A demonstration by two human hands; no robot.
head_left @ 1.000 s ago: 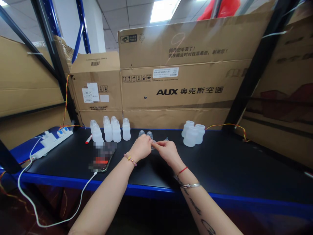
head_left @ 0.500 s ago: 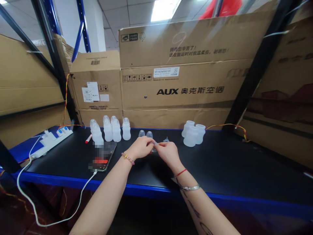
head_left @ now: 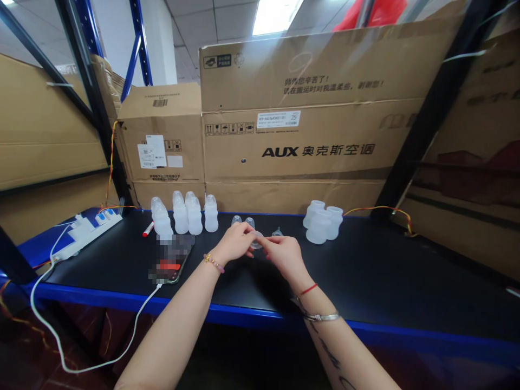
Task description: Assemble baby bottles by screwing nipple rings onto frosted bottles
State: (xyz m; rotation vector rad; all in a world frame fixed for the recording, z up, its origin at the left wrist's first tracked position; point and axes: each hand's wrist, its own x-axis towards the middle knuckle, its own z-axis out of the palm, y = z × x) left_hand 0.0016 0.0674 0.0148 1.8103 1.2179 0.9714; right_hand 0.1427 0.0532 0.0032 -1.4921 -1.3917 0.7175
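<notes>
"AUX" lettering (head_left: pixel 280 152) on brown cardboard (head_left: pixel 312 130)

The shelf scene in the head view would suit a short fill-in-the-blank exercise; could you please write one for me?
1. The left hand and right hand meet at a clear piece; the right wrist wears a ____ cord.
2. Right of the hands, ____ open-topped bottles are visible.
3. From the power strip, the white cable runs to the ____.
4. Large Latin letters on the cardboard read ____.

Missing words: red; three; phone; AUX.
</notes>
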